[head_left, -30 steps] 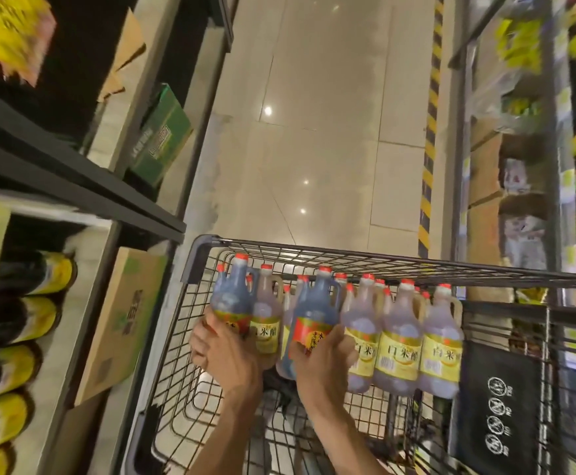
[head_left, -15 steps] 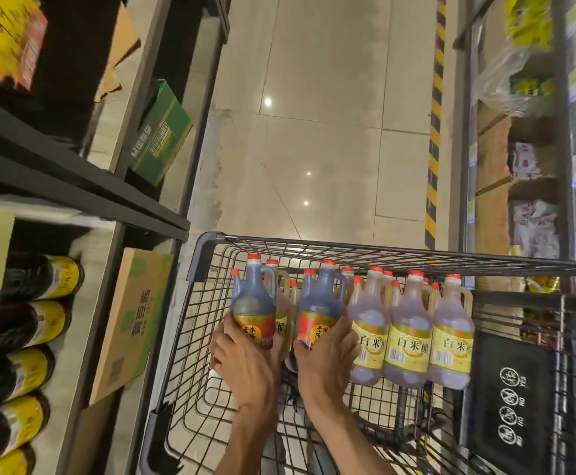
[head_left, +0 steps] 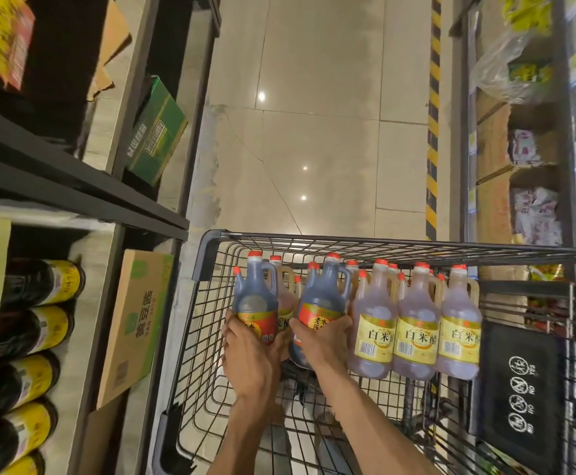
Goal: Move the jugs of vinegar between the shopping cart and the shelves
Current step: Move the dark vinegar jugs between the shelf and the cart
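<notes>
Taking the wire shopping cart (head_left: 207, 255) as the landmark, a black shelving unit (head_left: 84, 200) is standing to its left, with dark bottles with yellow labels (head_left: 45, 281) lying in a row on the lower shelf and a brown cardboard box (head_left: 135, 323) sitting between those bottles and the cart's left wall. Higher on that shelving, farther from the cart, a green carton (head_left: 158, 132) is leaning at a tilt. Inside the cart, toward its left wall, the left hand (head_left: 249, 351) is wrapping its fingers around the lower body of a dark vinegar jug (head_left: 254, 296) with a red label and red cap, holding it upright. Just beside it, nearer the cart's middle, the right hand (head_left: 326, 341) is gripping a second dark vinegar jug (head_left: 322, 296) in the same way, fingers curling across its red label. Whether these two jugs are resting on the cart floor or hanging clear of it cannot be told. To the right of the right hand, three pale white-rice-vinegar jugs (head_left: 417, 323) with yellow labels are standing side by side, touching one another, with more red-capped jugs behind them along the cart's far wall. At the cart's right end a black panel with round pictograms (head_left: 519, 392) is hanging, and beyond the cart on that side blurred packaged goods (head_left: 533, 214) are filling another shelf.
</notes>
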Available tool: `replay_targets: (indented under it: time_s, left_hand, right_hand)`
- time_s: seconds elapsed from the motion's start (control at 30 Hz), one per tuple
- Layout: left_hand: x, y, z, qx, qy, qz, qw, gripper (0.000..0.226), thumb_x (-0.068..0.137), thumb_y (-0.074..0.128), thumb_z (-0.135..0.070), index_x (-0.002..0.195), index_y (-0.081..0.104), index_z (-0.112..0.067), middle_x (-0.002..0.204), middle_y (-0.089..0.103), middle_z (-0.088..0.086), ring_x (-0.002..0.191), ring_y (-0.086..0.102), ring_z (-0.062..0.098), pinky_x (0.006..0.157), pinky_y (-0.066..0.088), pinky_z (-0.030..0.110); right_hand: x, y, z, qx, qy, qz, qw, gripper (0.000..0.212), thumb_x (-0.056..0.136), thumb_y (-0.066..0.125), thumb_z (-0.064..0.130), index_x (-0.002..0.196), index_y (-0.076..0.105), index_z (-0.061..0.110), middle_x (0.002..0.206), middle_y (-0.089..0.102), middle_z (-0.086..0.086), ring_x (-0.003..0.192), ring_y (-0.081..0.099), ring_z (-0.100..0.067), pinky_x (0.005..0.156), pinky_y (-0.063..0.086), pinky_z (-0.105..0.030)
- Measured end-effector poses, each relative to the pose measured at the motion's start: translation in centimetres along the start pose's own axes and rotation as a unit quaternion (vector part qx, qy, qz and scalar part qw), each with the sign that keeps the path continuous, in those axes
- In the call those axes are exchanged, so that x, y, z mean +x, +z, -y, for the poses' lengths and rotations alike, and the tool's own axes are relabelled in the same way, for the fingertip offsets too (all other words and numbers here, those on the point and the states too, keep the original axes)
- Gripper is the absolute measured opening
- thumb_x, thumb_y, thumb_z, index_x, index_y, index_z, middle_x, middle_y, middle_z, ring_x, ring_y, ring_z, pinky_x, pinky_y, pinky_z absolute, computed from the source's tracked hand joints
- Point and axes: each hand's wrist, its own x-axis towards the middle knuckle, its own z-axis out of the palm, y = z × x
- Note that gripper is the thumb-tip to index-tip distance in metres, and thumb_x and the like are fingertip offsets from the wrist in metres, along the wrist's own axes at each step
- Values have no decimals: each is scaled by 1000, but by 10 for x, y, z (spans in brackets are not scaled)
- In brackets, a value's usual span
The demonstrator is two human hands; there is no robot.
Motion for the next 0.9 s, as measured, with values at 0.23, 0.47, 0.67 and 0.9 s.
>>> replay_targets:
  time_s: [0.23,0.47,0.67,0.9]
  left_hand:
    - [2,-20,2,-37,24,24,999,109,71,90,-40,151,26,-5,138,53,14,120,61,32,88,53,43]
    - [-34,-56,7,-71,121,36,989,109,53,84,-64,136,36,-12,112,53,4,93,60,24,71,58,46]
    - [-91,-111,-25,-42,224,37,973,98,60,91,-51,135,37,-18,115,56,0,98,60,19,77,57,38]
    - [-177,-163,-104,-31,385,74,919,67,59,79,-55,114,54,-28,97,66,-4,91,69,26,68,50,29]
  right_hand:
    - [-10,-13,-5,46,-54,7,997,69,66,92,43,111,47,18,90,66,3,75,68,-13,60,54,-28]
    - [-50,-58,-14,80,-76,32,993,66,60,91,46,109,49,33,90,70,6,77,71,-12,71,62,-41]
    - [-112,-135,-18,127,-94,-22,987,74,57,89,56,114,46,37,99,70,7,85,70,-10,78,61,-43]
    - [-187,-247,-44,200,-98,-95,970,75,60,93,51,117,47,36,96,70,9,82,70,-9,78,59,-39]
